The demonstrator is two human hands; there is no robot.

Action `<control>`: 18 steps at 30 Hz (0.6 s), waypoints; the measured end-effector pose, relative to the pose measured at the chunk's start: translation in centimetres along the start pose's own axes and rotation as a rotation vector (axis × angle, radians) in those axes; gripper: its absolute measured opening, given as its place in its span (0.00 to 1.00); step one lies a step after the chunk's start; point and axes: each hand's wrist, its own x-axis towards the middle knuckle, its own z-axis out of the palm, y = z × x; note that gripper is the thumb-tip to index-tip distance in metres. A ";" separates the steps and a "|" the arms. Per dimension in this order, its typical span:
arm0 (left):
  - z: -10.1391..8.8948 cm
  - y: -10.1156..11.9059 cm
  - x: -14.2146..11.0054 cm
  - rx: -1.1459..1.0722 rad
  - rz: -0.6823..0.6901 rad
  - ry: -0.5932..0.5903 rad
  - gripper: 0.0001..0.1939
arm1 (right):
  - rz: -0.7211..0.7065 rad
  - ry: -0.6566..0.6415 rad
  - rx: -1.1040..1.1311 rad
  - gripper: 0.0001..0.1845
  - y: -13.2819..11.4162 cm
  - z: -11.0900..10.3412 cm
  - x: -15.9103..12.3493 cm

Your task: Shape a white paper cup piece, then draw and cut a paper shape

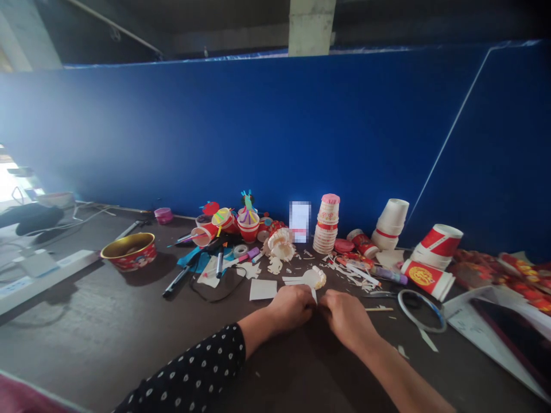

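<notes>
My left hand and my right hand meet close together over the dark tabletop, fingers curled inward. Between them they pinch the lower end of a white paper strip. That strip runs up into a cut paper cup, whose base and fanned strips lie just beyond my fingers. Near my left hand lies a square of white card. The fingertips are mostly hidden behind the backs of my hands.
Beyond my hands stand stacked red-and-white paper cups, decorated paper-cup crafts, marker pens, and paper scraps. A red-and-gold tin sits at left, scissors at right, and a blue wall behind.
</notes>
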 end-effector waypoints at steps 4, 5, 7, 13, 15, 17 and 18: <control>0.0 0.0 -0.1 -0.014 -0.005 0.020 0.10 | -0.005 -0.004 -0.035 0.13 -0.3 0.0 0.1; 0.0 0.0 -0.2 -0.028 -0.006 0.023 0.10 | -0.009 -0.004 -0.042 0.13 -0.4 -0.1 0.1; -0.1 0.0 -0.3 -0.072 -0.010 0.031 0.10 | -0.010 -0.003 -0.054 0.14 -0.5 -0.1 0.2; 0.0 -0.3 -0.3 -0.150 -0.029 0.047 0.10 | -0.012 -0.006 -0.058 0.13 -0.5 0.0 0.3; 0.0 -0.4 -0.2 -0.152 -0.026 0.038 0.09 | -0.014 -0.008 -0.057 0.13 -0.5 0.0 0.2; 0.2 -0.5 0.0 -0.154 -0.017 0.030 0.09 | -0.008 -0.007 -0.058 0.13 -0.6 0.0 0.2; 0.2 -0.5 0.0 -0.155 -0.011 0.030 0.09 | -0.005 -0.009 -0.062 0.13 -0.6 -0.1 0.2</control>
